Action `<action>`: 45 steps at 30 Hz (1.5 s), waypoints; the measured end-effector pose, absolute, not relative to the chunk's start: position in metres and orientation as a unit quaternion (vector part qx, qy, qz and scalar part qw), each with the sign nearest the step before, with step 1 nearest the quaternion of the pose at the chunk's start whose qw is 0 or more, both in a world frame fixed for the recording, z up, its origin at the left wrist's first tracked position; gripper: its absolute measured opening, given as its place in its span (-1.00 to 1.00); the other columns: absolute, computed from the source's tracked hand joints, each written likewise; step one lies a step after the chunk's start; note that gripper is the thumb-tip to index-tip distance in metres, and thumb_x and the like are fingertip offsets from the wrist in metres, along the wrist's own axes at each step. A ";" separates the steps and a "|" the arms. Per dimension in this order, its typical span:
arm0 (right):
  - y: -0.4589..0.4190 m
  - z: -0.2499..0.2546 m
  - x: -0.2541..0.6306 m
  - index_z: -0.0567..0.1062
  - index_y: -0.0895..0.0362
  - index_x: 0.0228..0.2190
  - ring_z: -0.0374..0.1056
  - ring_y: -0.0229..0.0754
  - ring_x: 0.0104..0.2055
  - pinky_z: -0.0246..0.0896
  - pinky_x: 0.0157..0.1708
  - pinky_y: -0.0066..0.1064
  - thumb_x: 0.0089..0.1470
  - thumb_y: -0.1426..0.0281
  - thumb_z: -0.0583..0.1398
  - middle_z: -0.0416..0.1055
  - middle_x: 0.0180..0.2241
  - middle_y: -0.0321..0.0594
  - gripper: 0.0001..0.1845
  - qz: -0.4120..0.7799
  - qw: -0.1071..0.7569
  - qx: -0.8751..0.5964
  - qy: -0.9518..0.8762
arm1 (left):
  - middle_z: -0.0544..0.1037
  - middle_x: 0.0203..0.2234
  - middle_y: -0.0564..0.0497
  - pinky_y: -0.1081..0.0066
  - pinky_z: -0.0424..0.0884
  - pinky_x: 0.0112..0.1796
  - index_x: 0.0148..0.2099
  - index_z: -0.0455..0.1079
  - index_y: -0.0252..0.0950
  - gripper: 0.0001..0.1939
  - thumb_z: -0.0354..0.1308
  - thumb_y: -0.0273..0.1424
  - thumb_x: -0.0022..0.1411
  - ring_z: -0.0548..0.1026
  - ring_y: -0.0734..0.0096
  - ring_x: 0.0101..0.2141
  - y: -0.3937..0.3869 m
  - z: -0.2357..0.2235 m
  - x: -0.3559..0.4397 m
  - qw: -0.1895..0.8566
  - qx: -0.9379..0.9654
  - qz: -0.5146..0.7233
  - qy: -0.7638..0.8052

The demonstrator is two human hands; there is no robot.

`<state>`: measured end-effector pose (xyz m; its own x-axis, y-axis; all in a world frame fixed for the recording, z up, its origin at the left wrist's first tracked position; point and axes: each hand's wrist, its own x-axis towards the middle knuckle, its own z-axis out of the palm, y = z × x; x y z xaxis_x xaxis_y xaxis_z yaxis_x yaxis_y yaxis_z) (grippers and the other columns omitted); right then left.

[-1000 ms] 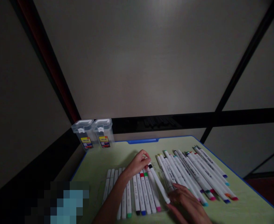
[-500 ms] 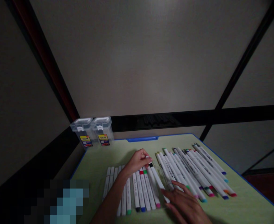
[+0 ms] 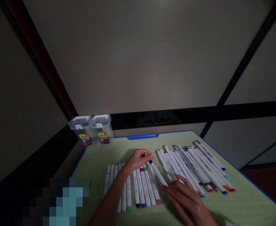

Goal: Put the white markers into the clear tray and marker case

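Note:
White markers with coloured caps lie on a green mat (image 3: pixel 100 163). A neat left row (image 3: pixel 138 188) lies side by side; a looser right group (image 3: pixel 194 166) fans toward the far right. My left hand (image 3: pixel 138 159) is curled, its fingertips pinching the far end of a black-capped marker (image 3: pixel 157 173) that lies slanted between the two groups. My right hand (image 3: pixel 187 201) rests with fingers bent at that marker's near end, touching it. The marker spans between both hands.
Two clear plastic lidded boxes (image 3: pixel 89 128) with yellow labels stand at the mat's far left corner. A blue clip (image 3: pixel 142 136) sits on the mat's far edge. Dark frame bars and a plain wall rise behind. A blurred patch covers the lower left.
The black-capped marker has shifted a little to the right, away from the left row, and tilted. My right hand has slid forward along its near end. The view dipped slightly.

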<state>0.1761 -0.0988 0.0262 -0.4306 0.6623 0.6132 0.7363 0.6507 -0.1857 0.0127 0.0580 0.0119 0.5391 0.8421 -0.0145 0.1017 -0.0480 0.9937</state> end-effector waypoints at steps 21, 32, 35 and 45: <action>-0.097 0.021 0.174 0.37 0.13 -0.17 0.41 -0.23 -0.32 0.08 0.03 -0.23 0.04 0.48 0.07 0.44 -0.41 -0.30 -0.74 -0.073 0.336 -0.443 -0.828 | 0.36 -0.59 0.09 0.51 0.21 -0.49 -0.30 0.39 -0.41 -0.55 0.32 -0.23 -0.25 0.30 0.57 -0.56 0.057 0.009 0.007 0.629 0.635 0.301 0.333; -0.096 0.024 0.173 0.37 0.13 -0.15 0.40 -0.25 -0.36 0.07 0.03 -0.22 0.09 0.50 0.04 0.42 -0.45 -0.32 -0.73 -0.063 0.339 -0.421 -0.839 | 0.37 -0.56 0.10 0.53 0.22 -0.50 -0.33 0.31 -0.39 -0.59 0.32 -0.30 -0.25 0.34 0.56 -0.56 0.053 0.014 0.008 0.619 0.631 0.306 0.355; -0.095 0.023 0.172 0.35 0.15 -0.13 0.40 -0.25 -0.36 0.05 0.04 -0.21 0.09 0.51 0.05 0.43 -0.44 -0.31 -0.72 -0.054 0.325 -0.416 -0.847 | 0.36 -0.58 0.11 0.54 0.22 -0.51 -0.34 0.31 -0.39 -0.66 0.28 -0.37 -0.20 0.34 0.57 -0.57 0.052 0.016 0.009 0.612 0.636 0.303 0.360; -0.092 0.025 0.171 0.33 0.10 -0.07 0.41 -0.25 -0.35 0.04 0.03 -0.20 0.07 0.46 0.11 0.47 -0.40 -0.32 -0.67 -0.029 0.286 -0.408 -0.867 | 0.32 -0.69 0.16 0.57 0.18 -0.58 -0.36 0.31 -0.38 -0.82 0.15 -0.55 -0.13 0.31 0.57 -0.62 0.051 0.014 0.014 0.550 0.675 0.298 0.391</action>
